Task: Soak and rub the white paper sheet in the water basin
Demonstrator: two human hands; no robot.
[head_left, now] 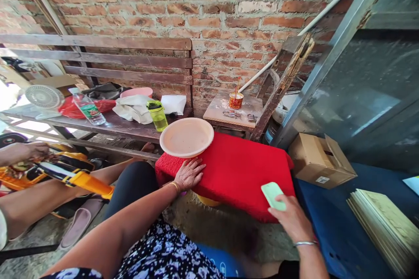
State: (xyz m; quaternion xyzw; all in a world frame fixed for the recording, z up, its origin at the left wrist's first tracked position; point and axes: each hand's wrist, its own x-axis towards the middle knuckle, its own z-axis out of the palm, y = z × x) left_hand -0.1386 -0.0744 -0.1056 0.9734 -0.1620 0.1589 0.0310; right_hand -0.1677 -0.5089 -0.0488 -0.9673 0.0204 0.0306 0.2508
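Observation:
My left hand [190, 175] lies flat on the red cloth [244, 168], its fingers spread just below a pale pink basin [187, 136]. The basin rests on the cloth's far left corner and looks shallow. In my right hand [294, 216], over the near right part of the cloth, I grip a pale green rounded block [273, 195]; its exact kind does not show. The cloth drapes over a low table or stool and hangs down at the near edge.
Behind stands a wooden bench [131, 127] bearing a green bottle [157, 115], a water bottle [90, 109] and a small fan [45, 96]. A cardboard box [319, 159] and stacked boards [384, 222] lie right. Another person's hand [28, 153] is at far left.

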